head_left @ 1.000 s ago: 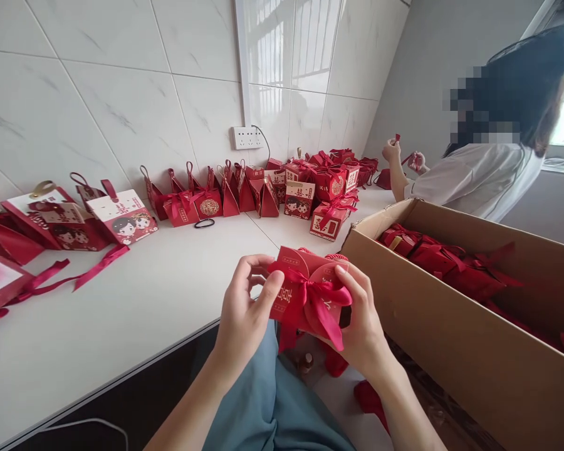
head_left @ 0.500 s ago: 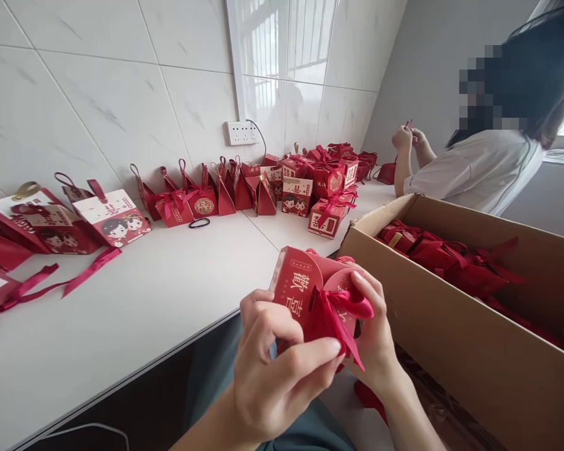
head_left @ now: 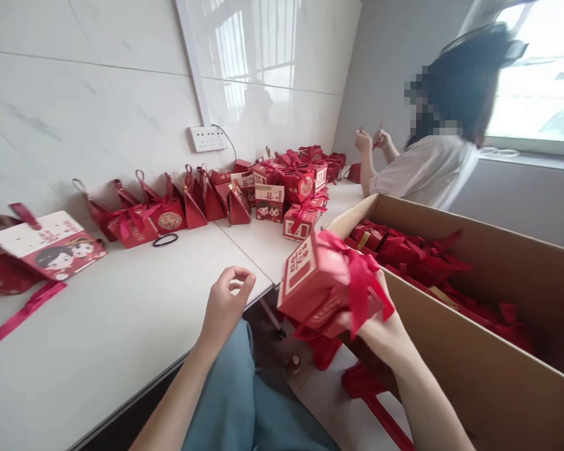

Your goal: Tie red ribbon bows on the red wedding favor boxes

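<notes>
Home rm as packing spot, tiled wall (head_left: 98,94) w/ socket (head_left: 208,138), white counter (head_left: 113,326), window (head_left: 536,106), carton (head_left: 474,369) of red boxes (head_left: 404,247)

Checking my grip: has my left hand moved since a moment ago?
Yes: left hand came off the gift box, leftward, away from the carton.

A red gift box (head_left: 310,282), printed with pale characters on one side and tied with a red ribbon bow (head_left: 364,285), is held tilted in the right hand (head_left: 380,329), just beside the near wall of a cardboard carton (head_left: 451,357).
</notes>
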`<state>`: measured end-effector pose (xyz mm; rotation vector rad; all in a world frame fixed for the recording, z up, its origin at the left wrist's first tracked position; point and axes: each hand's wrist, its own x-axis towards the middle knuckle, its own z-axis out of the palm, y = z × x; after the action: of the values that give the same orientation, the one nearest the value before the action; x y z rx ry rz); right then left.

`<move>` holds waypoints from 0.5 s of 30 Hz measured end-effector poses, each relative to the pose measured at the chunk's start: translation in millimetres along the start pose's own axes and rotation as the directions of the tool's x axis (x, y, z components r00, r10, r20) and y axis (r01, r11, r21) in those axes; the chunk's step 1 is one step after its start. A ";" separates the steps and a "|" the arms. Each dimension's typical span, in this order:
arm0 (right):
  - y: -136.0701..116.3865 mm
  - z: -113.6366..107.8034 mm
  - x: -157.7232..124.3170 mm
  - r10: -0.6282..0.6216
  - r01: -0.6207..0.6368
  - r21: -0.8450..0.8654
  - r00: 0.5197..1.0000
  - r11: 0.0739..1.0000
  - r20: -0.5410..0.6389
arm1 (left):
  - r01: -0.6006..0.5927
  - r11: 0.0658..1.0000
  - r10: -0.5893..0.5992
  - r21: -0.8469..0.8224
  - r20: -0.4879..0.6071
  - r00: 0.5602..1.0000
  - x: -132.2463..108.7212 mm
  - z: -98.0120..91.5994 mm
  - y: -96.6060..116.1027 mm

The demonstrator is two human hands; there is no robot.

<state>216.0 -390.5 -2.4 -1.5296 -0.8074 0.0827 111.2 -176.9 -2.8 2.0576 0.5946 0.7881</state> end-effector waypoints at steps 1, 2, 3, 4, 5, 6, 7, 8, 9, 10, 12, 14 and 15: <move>-1.0 -9.3 3.4 0.133 -0.134 0.142 0.991 0.981 0.021 | -0.047 0.995 0.041 0.089 0.067 0.997 6.1 7.8 -7.5; -2.8 -18.7 6.4 0.247 -0.255 0.275 0.967 0.927 0.066 | -0.121 0.975 0.100 0.184 0.119 0.988 10.6 16.5 -14.9; -5.0 -28.0 8.8 0.334 -0.352 0.380 0.935 0.855 0.114 | -0.205 0.938 0.168 0.278 0.152 0.974 13.6 25.6 -22.1; -7.6 -36.6 10.2 0.392 -0.415 0.446 0.908 0.793 0.149 | -0.280 0.888 0.230 0.365 0.173 0.958 15.3 34.5 -29.1; -10.1 -44.2 10.8 0.422 -0.451 0.488 0.889 0.747 0.175 | -0.336 0.833 0.279 0.439 0.191 0.941 16.2 42.7 -36.1; -12.4 -50.7 10.4 0.430 -0.465 0.514 0.881 0.720 0.195 | -0.373 0.782 0.307 0.499 0.212 0.928 16.6 49.8 -43.0; -14.1 -55.7 9.2 0.426 -0.467 0.529 0.881 0.709 0.208 | -0.394 0.739 0.313 0.546 0.240 0.919 16.6 55.5 -49.7; -15.3 -59.4 7.5 0.418 -0.463 0.535 0.883 0.707 0.212 | -0.404 0.706 0.303 0.582 0.268 0.915 16.6 59.7 -56.0; -16.0 -61.9 5.7 0.413 -0.460 0.536 0.885 0.708 0.214 | -0.424 0.672 0.290 0.608 0.311 0.905 16.7 62.6 -61.7; -16.2 -63.3 3.8 0.415 -0.461 0.537 0.884 0.706 0.214 | -0.436 0.641 0.281 0.631 0.336 0.899 16.9 64.4 -66.5; -15.8 -64.1 1.0 0.443 -0.477 0.553 0.872 0.683 0.206 | -0.447 0.596 0.262 0.667 0.366 0.893 17.6 65.4 -72.9; -15.5 -64.8 -0.7 0.494 -0.500 0.583 0.850 0.640 0.186 | -0.449 0.570 0.257 0.688 0.369 0.893 18.4 64.8 -75.0; -15.8 -66.3 -1.1 0.519 -0.507 0.593 0.838 0.625 0.169 | -0.449 0.564 0.257 0.693 0.369 0.893 18.6 64.3 -74.8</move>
<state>242.1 -448.7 21.7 -1.0667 -0.2379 0.7022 160.3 -158.7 -88.4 3.1040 0.4054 0.5267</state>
